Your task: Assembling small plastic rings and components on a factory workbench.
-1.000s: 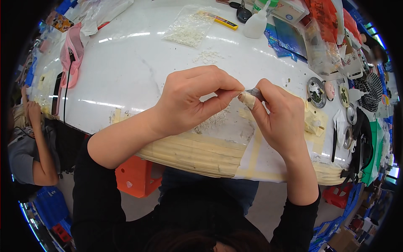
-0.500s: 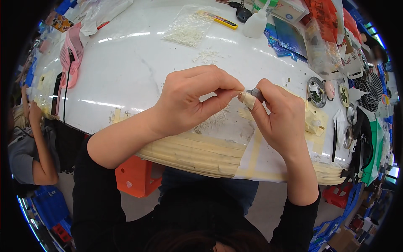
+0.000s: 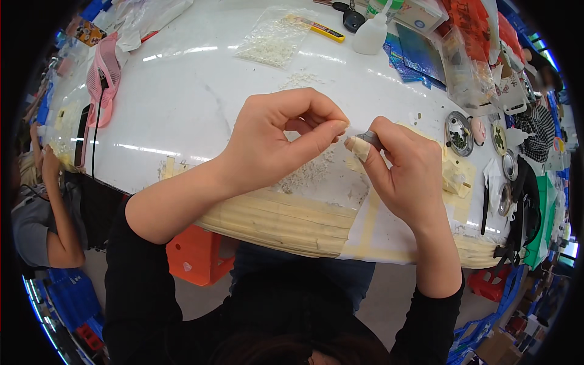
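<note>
My left hand [image 3: 274, 137] is closed in a pinch above the table, thumb and forefinger tips together. Whatever sits between them is too small to make out. Just right of those tips, my right hand [image 3: 407, 164] grips a small flat grey blade-like tool [image 3: 372, 139] between thumb and forefinger. Cream tape [image 3: 358, 147] wraps the right thumb. The tool and the left fingertips stand slightly apart. Beneath the hands lies a scatter of tiny white pieces [image 3: 307, 175], partly hidden by the left hand. A smaller scatter of white pieces [image 3: 302, 79] lies farther back.
A clear bag [image 3: 272, 45] of white pieces, a yellow cutter knife [image 3: 327, 32] and a white squeeze bottle [image 3: 370, 35] stand at the back. Round metal tins [image 3: 458, 134] are at the right. Cream tape [image 3: 274, 223] covers the front edge. Another person [image 3: 52, 213] sits at left.
My left fingertips have drawn back slightly to the left, away from the grey tool, opening a small gap. My right hand has hardly moved and keeps its hold.
</note>
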